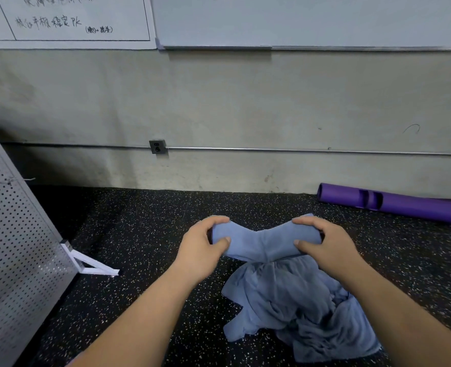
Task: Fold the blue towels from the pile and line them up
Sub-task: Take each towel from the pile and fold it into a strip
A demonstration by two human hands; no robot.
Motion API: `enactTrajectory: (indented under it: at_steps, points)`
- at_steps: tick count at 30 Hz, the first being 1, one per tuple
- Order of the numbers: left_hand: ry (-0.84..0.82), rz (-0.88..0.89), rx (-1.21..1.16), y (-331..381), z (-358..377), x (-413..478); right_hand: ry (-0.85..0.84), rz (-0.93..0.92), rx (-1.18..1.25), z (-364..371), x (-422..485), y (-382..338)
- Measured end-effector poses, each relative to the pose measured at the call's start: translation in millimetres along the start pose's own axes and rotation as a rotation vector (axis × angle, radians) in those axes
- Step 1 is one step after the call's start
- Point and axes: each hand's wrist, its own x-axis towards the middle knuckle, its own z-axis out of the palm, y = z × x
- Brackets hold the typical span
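A folded blue towel point(264, 243) hangs between both hands, lifted above the floor and sagging in the middle. My left hand point(200, 250) grips its left end, fingers over the top and thumb in front. My right hand point(325, 247) grips its right end the same way. Below and nearer to me lies a crumpled pile of blue towels point(298, 308) on the black speckled floor point(139, 234). The held towel hides the pile's far edge.
A grey perforated metal panel point(15, 247) with a white foot point(92, 266) stands at the left. A purple roller point(393, 202) lies against the wall at the right. The concrete wall point(245, 115) with a conduit and an outlet box point(157, 147) rises behind the floor.
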Motion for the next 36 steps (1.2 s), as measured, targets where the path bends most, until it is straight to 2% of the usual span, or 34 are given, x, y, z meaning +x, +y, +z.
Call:
enactTrajectory:
  at_steps: [5, 9, 13, 18, 21, 26, 30, 32, 34, 36]
  points:
    - [0.003, 0.055, 0.098, 15.4, 16.0, -8.3, 0.061, -0.065, -0.097, 22.3, -7.9, -16.2]
    - [-0.003, 0.02, 0.077, 23.8, 31.2, -14.2, 0.051, -0.154, -0.111, 41.8, -21.1, -33.9]
    - [-0.054, -0.051, 0.052, 30.2, 45.3, -20.7, 0.026, -0.114, -0.03, 60.4, -29.5, -43.8]
    - [-0.034, -0.118, 0.051, 24.9, 51.1, -20.1, 0.045, -0.088, -0.011, 67.8, -35.7, -45.0]
    - [-0.012, -0.16, -0.072, 28.7, 51.4, -19.3, 0.069, -0.091, 0.001, 68.2, -37.4, -45.8]
    - [0.073, -0.323, -0.514, 38.4, 48.9, -20.2, 0.063, -0.098, 0.037, 71.6, -45.4, -54.6]
    - [0.181, -0.371, -0.511, 36.6, 39.4, -17.2, -0.039, -0.113, 0.177, 73.6, -48.6, -61.7]
    - [0.188, -0.354, -0.479, 34.3, 35.6, -14.9, 0.029, -0.06, 0.31, 67.3, -45.3, -66.8]
    - [0.13, -0.319, -0.52, 36.1, 32.9, -15.8, 0.175, 0.053, 0.381, 60.6, -39.1, -69.2]
    - [0.036, -0.279, -0.603, 41.2, 30.5, -18.7, 0.201, 0.292, 0.562, 54.1, -28.4, -68.0]
